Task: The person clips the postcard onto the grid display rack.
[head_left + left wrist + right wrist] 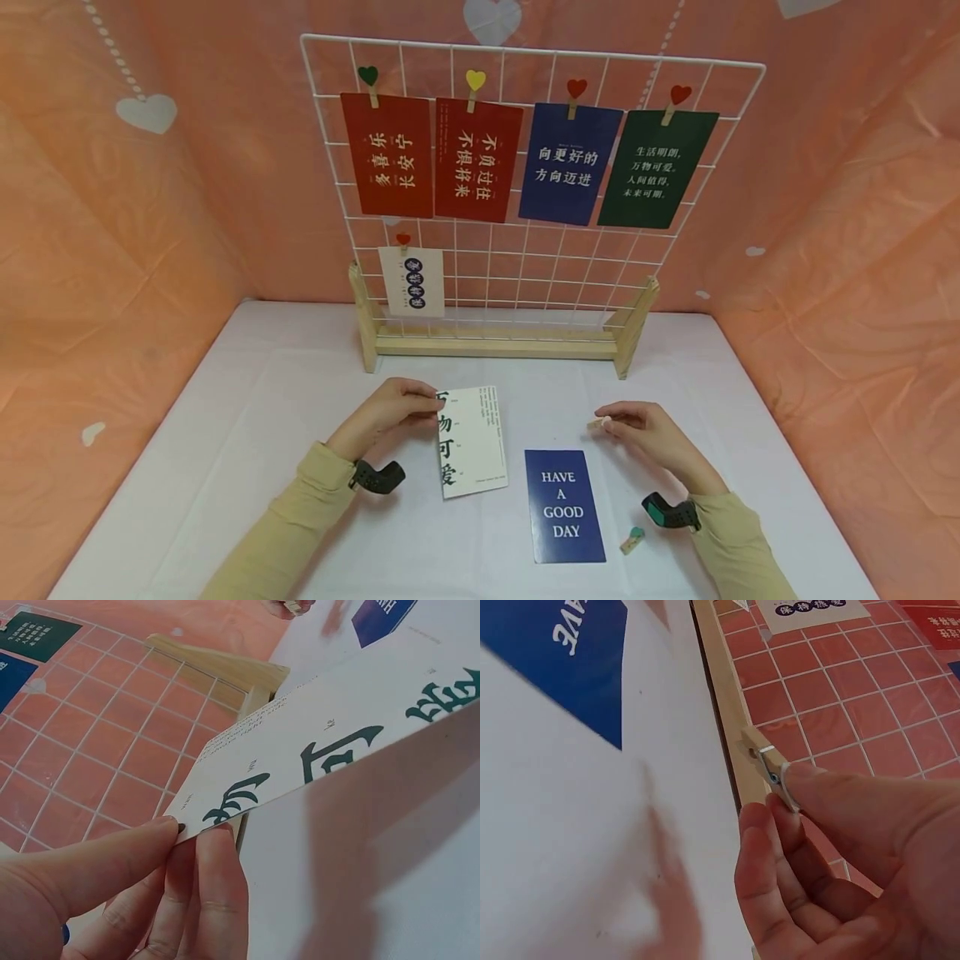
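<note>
My left hand point(401, 410) pinches a white card point(476, 442) with large dark characters by its upper left corner, thumb on the printed face. In the left wrist view the card point(300, 750) tilts up over the table. My right hand point(648, 429) holds a small wooden clothespin point(766, 766) between thumb and fingertips, its jaw end pointing away from the palm. Between the hands a blue card point(566, 508) reading "HAVE A GOOD DAY" lies flat. Another clothespin point(633, 540) with a teal heart lies just right of it.
Behind the hands stands a white wire grid point(540, 275) on a wooden base point(495, 343). Heart clothespins hold two red cards point(388, 158), a blue card point(572, 167) and a green card point(660, 171) along the top. A white card point(412, 287) hangs lower left.
</note>
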`<state>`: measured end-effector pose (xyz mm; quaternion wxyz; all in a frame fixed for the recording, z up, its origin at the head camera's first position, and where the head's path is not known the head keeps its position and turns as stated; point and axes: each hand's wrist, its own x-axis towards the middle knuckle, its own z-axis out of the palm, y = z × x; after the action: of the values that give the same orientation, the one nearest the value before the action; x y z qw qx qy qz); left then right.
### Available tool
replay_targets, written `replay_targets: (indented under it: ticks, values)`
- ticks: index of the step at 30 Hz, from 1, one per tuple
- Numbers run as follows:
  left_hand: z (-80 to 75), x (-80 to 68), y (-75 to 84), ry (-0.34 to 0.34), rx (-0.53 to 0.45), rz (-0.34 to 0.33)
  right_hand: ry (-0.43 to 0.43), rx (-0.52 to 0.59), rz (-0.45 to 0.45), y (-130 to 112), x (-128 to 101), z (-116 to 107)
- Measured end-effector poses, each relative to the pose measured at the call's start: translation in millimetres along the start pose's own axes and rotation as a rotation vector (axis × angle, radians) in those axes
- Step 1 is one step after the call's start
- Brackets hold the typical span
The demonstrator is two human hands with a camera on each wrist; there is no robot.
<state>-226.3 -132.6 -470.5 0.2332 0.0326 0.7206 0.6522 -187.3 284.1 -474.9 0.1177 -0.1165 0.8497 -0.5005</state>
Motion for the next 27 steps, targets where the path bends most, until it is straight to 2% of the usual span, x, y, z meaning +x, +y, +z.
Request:
replay_targets:
  ticks: [5,11,19,24,27]
  values:
    - [-2.4,0.2,0.7,0.0,0.015,0.026,-0.017,0.031,-0.01,-5,4,0]
    - [-2.4,0.7,4.7,0.007,0.015,0.038,-0.01,0.018,0.021,-9,11,1]
    - [-2.4,4.6,13.5,0.054,-0.037,0.012,0.012,0.09,0.037,-13,20,3]
    - [-4.2,7.8,16.4,0.085,-0.05,0.003,0.0,0.117,0.005,-18,26,4]
    - [-4.6,9.0,16.4,0.087,-0.061,0.037,-0.005,0.116,-0.02,-21,30,5]
